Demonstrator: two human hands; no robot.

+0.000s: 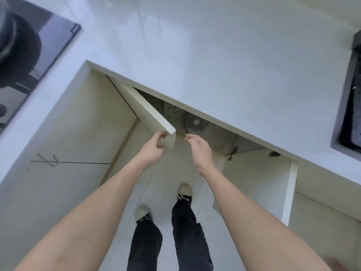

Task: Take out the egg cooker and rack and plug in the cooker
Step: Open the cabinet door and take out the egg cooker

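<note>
Under the white countertop (214, 55) a cream cabinet door (150, 112) stands partly swung out. My left hand (154, 147) grips its small metal handle at the door's lower corner. Inside the dim cabinet I see a round white egg rack (172, 110) with several holes, and beside it the egg cooker (195, 126) with a clear domed lid and a white knob. My right hand (199, 149) hovers just in front of the cabinet opening, below the cooker, fingers loosely apart and holding nothing. The cooker's cord is hidden.
A black cooktop (29, 61) with a dark pot sits at the left of the counter. A dark sink (351, 106) is at the right edge. A second cabinet door (291, 190) stands out on the right. My feet are on the tiled floor (166, 194).
</note>
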